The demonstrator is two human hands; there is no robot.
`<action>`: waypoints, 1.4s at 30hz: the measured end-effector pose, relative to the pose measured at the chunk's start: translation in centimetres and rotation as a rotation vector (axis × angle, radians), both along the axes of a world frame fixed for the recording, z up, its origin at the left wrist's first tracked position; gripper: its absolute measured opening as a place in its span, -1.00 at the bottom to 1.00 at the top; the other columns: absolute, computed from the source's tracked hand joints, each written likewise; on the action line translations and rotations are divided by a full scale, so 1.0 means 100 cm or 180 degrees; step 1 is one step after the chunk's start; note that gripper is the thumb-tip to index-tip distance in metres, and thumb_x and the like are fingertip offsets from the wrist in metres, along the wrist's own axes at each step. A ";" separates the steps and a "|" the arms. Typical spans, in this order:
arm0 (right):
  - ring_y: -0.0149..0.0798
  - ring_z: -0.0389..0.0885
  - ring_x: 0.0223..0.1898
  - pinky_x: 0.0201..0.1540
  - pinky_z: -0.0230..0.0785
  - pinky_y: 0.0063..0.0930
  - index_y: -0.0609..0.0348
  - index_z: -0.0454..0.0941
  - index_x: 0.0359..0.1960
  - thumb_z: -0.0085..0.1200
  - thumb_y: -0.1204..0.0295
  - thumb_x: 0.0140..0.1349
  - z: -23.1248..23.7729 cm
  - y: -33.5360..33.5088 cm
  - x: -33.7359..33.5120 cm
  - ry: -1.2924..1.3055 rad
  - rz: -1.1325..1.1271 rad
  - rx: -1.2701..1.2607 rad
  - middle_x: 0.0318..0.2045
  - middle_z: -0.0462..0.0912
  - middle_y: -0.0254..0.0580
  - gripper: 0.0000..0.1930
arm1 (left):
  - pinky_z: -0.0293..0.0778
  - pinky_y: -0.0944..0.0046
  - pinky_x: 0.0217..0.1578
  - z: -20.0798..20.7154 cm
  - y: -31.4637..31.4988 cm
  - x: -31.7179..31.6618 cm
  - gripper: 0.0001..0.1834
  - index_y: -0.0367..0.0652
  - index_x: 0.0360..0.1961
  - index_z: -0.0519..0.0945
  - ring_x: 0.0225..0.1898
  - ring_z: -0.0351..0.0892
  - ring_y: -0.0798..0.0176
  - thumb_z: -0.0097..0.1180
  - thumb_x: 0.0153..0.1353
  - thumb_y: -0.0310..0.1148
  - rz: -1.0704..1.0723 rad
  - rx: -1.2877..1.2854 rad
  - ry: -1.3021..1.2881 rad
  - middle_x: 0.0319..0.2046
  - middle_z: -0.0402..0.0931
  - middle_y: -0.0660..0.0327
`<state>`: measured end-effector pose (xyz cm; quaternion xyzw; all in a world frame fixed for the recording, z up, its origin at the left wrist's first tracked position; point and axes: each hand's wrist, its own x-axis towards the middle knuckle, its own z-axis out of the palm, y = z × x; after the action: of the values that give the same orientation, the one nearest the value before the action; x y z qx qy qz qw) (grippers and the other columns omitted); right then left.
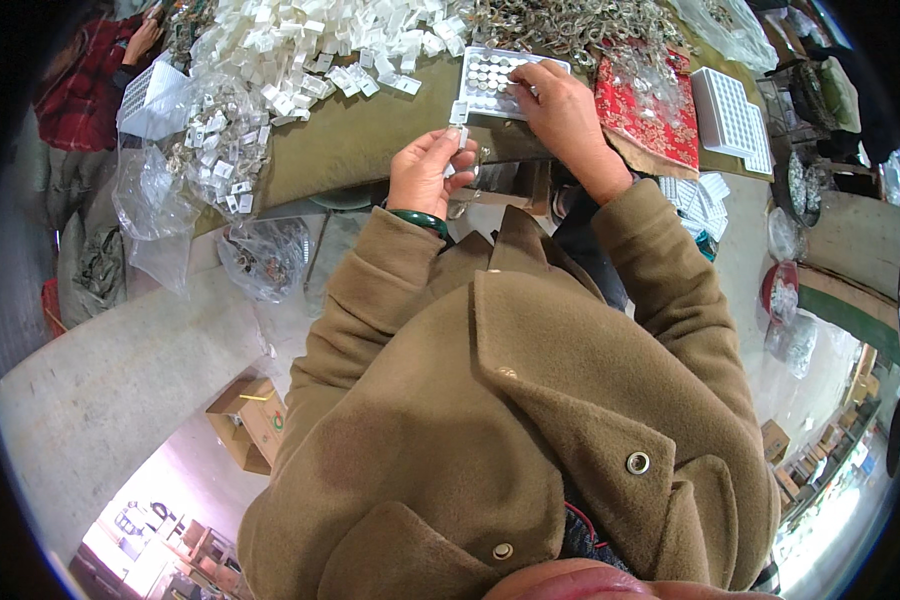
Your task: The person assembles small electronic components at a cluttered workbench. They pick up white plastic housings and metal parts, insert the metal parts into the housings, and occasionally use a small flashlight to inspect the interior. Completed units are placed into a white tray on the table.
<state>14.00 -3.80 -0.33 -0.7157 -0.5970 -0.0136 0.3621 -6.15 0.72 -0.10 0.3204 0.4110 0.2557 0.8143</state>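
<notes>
Between thumb and fingers of my left hand (430,172) is a small white plastic case (459,113), its upper end sticking out past the fingertips. A dark green bangle (418,218) circles that wrist. My right hand (562,112) reaches over a white tray (477,62) filled with rows of round silvery button cells (490,75). Its fingers are bent and close together at the tray's cells; whether a cell is between the fingertips is hidden. A large heap of the same white plastic cases (310,45) lies beyond my left hand.
Right of the tray lies a red patterned cloth (650,115) with a clear bag on it. White perforated trays (722,112) stand farther right. A pile of small metal parts (560,25) lies behind. At left are a plastic bag of parts (220,150) and another person's hand (142,42).
</notes>
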 end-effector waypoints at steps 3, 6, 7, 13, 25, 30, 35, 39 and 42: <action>0.02 0.61 -0.34 -0.32 0.48 -0.22 0.11 0.58 -0.28 0.14 0.45 0.15 -0.004 -0.001 -0.002 -0.0236 -0.0073 -0.0370 -0.32 0.59 -0.17 -0.89 | 0.56 0.53 -0.44 0.000 -0.002 0.003 -0.82 -0.20 -0.18 0.57 -0.35 0.61 0.49 0.12 0.30 -0.33 0.0048 -0.0097 0.0123 -0.29 0.63 0.23; 0.02 0.61 -0.34 -0.33 0.47 -0.22 0.11 0.56 -0.27 0.12 0.48 0.15 0.000 -0.003 -0.004 -0.0406 -0.0032 -0.0499 -0.32 0.59 -0.17 -0.89 | 0.58 0.53 -0.42 0.002 -0.003 0.002 -0.82 -0.22 -0.16 0.57 -0.30 0.63 0.46 0.10 0.30 -0.35 0.0064 -0.0168 0.0042 -0.26 0.64 0.21; 0.02 0.61 -0.34 -0.33 0.47 -0.22 0.11 0.56 -0.27 0.11 0.50 0.15 0.002 -0.004 -0.005 -0.0486 0.0027 -0.0450 -0.32 0.59 -0.17 -0.89 | 0.58 0.53 -0.40 0.002 -0.003 0.002 -0.81 -0.23 -0.15 0.56 -0.28 0.64 0.45 0.10 0.30 -0.36 0.0081 -0.0207 -0.0018 -0.25 0.64 0.19; -0.13 0.61 -0.33 -0.29 0.45 -0.35 0.18 0.54 -0.27 0.06 0.59 0.18 0.018 -0.015 -0.024 0.0858 0.0645 0.0138 -0.34 0.57 -0.15 -0.89 | 0.60 0.50 -0.32 0.008 -0.004 0.000 -0.74 -0.32 -0.04 0.52 -0.21 0.63 0.39 0.09 0.27 -0.45 -0.0023 -0.0098 -0.0131 -0.18 0.62 0.15; -0.12 0.60 -0.30 -0.26 0.47 -0.36 0.19 0.51 -0.32 0.11 0.59 0.10 0.022 -0.029 -0.055 0.0311 0.0904 0.0501 -0.35 0.59 -0.20 -0.89 | 0.58 0.48 -0.26 0.015 -0.023 -0.004 -0.73 -0.25 -0.04 0.56 -0.20 0.61 0.42 0.15 0.26 -0.41 -0.0053 0.0042 -0.0112 -0.22 0.61 0.24; -0.15 0.56 -0.36 -0.28 0.43 -0.35 0.14 0.52 -0.37 0.10 0.56 -0.03 0.020 -0.031 -0.056 -0.0243 0.1026 0.0747 -0.43 0.56 -0.25 -0.86 | 0.54 0.44 -0.19 0.013 -0.029 -0.004 -0.74 -0.23 -0.05 0.58 -0.18 0.60 0.41 0.17 0.25 -0.42 0.0087 -0.0081 -0.0147 -0.21 0.61 0.27; -0.14 0.56 -0.33 -0.23 0.43 -0.33 0.13 0.52 -0.37 0.09 0.56 -0.04 0.023 -0.033 -0.057 -0.0174 0.1185 0.0655 -0.41 0.57 -0.25 -0.85 | 0.53 0.45 -0.18 0.006 -0.036 -0.003 -0.70 -0.24 -0.01 0.58 -0.19 0.59 0.43 0.18 0.23 -0.45 0.0348 0.0053 -0.0427 -0.19 0.61 0.27; -0.19 0.58 -0.33 -0.24 0.44 -0.35 0.17 0.51 -0.34 0.11 0.59 0.02 0.026 -0.033 -0.055 0.0282 0.1195 0.0372 -0.39 0.56 -0.22 -0.86 | 0.53 0.46 -0.19 0.004 -0.040 -0.002 -0.68 -0.24 0.02 0.58 -0.20 0.59 0.42 0.19 0.22 -0.46 0.0420 0.0301 -0.0389 -0.17 0.61 0.26; -0.34 0.56 -0.32 -0.24 0.41 -0.49 0.18 0.47 -0.26 0.15 0.60 0.12 0.029 -0.032 -0.054 0.1574 0.1003 0.0000 -0.38 0.52 -0.30 -0.83 | 0.56 0.43 -0.19 0.007 -0.038 -0.003 -0.67 -0.26 0.02 0.57 -0.18 0.61 0.39 0.18 0.22 -0.45 0.0356 0.0512 -0.0365 -0.15 0.61 0.23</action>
<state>8.57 -7.02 2.60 -0.5957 -0.5944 0.2177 0.4944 -6.45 -3.12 0.65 0.3461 0.3592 0.3508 0.7926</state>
